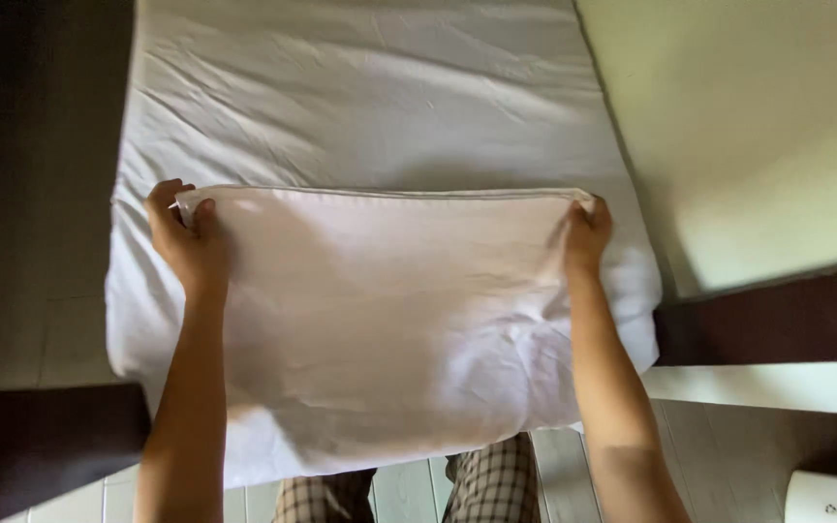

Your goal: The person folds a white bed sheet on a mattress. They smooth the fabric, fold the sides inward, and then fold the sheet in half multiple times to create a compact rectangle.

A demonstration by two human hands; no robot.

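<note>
Hands (385, 237) outstretched, gripping white pillow's (389, 310) far corners over mattress (360, 97).

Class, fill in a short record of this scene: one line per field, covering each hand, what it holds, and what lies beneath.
Left hand: grips the far left corner of the white pillow
Right hand: grips the far right corner
Pillow: held by both far corners over the mattress
Beneath: mattress under a creased white sheet
Below: checked trousers, pale floorboards
</note>
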